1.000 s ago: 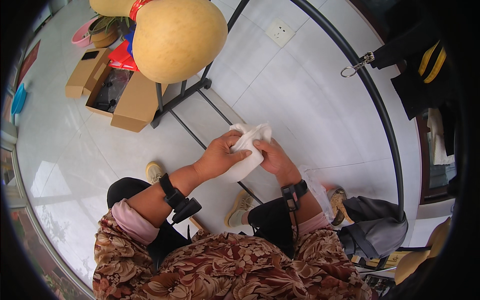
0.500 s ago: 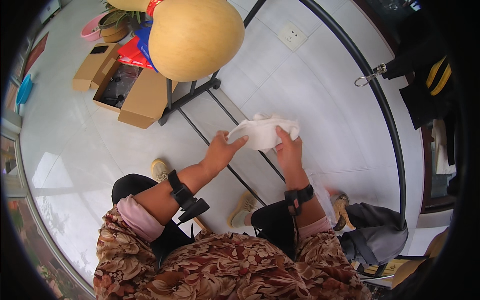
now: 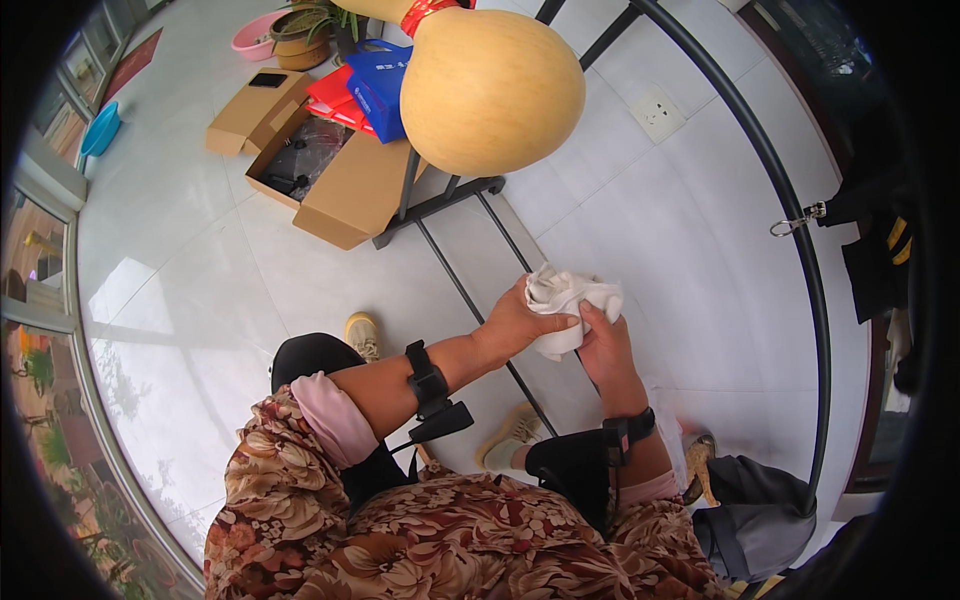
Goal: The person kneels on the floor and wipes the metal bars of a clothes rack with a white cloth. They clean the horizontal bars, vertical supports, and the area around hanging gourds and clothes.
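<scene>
A black metal rack (image 3: 752, 118) runs ahead of the left hand (image 3: 512, 328) and right hand (image 3: 608, 352) and round to their right; an open cardboard box (image 3: 362, 190) sits ahead to their left, a tan gourd (image 3: 490, 95) ahead, well apart. I see both hands close together, pinching a crumpled white cloth (image 3: 568, 300) between them, thumbs on top.

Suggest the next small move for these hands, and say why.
Perhaps ease the right hand outward to open up the white cloth: it looks bunched and folded, and the left hand grips its other side, so it could anchor it.
</scene>
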Demonstrator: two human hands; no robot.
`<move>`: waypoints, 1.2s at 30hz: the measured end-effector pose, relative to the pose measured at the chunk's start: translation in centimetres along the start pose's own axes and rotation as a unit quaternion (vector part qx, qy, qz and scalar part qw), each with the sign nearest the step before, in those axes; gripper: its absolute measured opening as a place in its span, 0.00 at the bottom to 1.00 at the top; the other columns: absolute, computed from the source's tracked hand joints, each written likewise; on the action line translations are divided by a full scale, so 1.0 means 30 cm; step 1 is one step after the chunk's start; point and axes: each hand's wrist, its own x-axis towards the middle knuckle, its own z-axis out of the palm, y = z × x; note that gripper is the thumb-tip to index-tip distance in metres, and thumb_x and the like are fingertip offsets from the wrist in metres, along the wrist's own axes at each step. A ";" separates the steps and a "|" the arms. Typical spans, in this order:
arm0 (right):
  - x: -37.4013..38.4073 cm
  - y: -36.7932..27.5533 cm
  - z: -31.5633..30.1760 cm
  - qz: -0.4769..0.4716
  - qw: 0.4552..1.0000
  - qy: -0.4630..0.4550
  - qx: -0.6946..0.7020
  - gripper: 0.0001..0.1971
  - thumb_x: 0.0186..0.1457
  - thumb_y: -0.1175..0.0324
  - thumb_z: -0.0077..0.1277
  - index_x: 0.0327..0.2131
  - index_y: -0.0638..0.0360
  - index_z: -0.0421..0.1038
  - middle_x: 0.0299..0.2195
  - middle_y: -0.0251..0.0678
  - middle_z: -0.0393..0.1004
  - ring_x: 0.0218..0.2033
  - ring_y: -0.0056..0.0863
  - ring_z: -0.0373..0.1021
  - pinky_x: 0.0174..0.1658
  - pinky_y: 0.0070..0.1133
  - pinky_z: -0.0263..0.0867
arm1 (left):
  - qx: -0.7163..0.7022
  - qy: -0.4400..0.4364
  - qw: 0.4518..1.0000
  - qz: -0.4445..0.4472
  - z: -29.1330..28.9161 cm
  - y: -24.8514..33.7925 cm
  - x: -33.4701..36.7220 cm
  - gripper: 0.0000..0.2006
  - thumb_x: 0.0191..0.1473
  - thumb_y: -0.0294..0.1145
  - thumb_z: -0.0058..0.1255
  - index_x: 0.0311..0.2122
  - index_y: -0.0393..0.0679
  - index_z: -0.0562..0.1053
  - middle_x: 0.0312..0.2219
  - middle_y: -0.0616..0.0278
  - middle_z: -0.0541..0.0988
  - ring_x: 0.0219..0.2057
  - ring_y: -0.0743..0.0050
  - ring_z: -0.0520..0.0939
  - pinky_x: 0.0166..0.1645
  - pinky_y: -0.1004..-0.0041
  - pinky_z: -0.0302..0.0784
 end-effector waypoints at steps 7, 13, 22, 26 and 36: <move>0.029 -0.028 -0.081 -0.033 0.980 0.041 -0.192 0.37 0.56 0.62 0.62 0.65 0.61 0.58 0.59 0.41 0.68 0.61 0.34 0.66 0.63 0.32 0.63 | -0.041 0.002 0.998 -0.047 -0.020 0.023 -0.011 0.28 0.49 0.31 0.69 0.55 0.38 0.72 0.46 0.58 0.81 0.46 0.67 0.83 0.52 0.68 0.79; 0.022 0.012 -0.114 0.071 0.975 -0.205 0.044 0.42 0.56 0.57 0.61 0.69 0.57 0.53 0.63 0.41 0.64 0.65 0.35 0.61 0.66 0.34 0.60 | -0.065 -0.052 0.994 -0.072 -0.013 0.074 -0.030 0.27 0.45 0.34 0.65 0.52 0.34 0.76 0.42 0.55 0.83 0.41 0.65 0.85 0.48 0.69 0.82; 0.089 0.052 -0.090 0.072 0.994 -0.083 0.010 0.34 0.61 0.62 0.54 0.67 0.59 0.55 0.61 0.40 0.67 0.62 0.37 0.66 0.59 0.38 0.67 | 0.391 0.133 0.907 0.083 -0.155 0.107 0.050 0.24 0.49 0.37 0.64 0.48 0.34 0.75 0.40 0.52 0.83 0.37 0.60 0.84 0.45 0.66 0.80; 0.211 0.071 0.012 0.021 1.000 0.003 -0.014 0.33 0.61 0.66 0.54 0.67 0.61 0.54 0.59 0.41 0.69 0.60 0.38 0.68 0.56 0.38 0.69 | 0.290 0.372 0.855 0.218 -0.335 0.231 0.104 0.18 0.51 0.30 0.58 0.46 0.32 0.74 0.41 0.45 0.80 0.39 0.51 0.83 0.48 0.60 0.78; 0.781 0.166 0.474 -0.138 0.990 -0.040 -0.012 0.33 0.58 0.59 0.64 0.64 0.50 0.61 0.59 0.30 0.67 0.60 0.26 0.64 0.60 0.30 0.65 | 0.083 0.363 0.886 0.277 -0.446 0.463 0.143 0.23 0.59 0.26 0.46 0.60 0.35 0.71 0.53 0.48 0.79 0.51 0.62 0.81 0.57 0.67 0.73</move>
